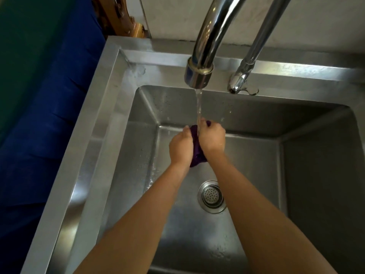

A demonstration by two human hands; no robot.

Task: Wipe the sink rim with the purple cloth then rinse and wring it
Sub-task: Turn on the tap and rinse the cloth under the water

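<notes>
The purple cloth (196, 155) is bunched between both hands, low inside the steel sink basin. My left hand (180, 148) grips its left side and my right hand (212, 138) grips its right side, fists close together. A stream of water (199, 107) falls from the curved faucet spout (199, 73) onto the cloth and my right hand. Most of the cloth is hidden by the fingers. The sink rim (110, 91) runs along the left and back, wet near the back left corner.
A round drain strainer (212, 195) sits in the basin floor below my hands. A second, thinner tap (240, 80) stands on the back rim to the right. A blue surface (39, 115) lies left of the sink.
</notes>
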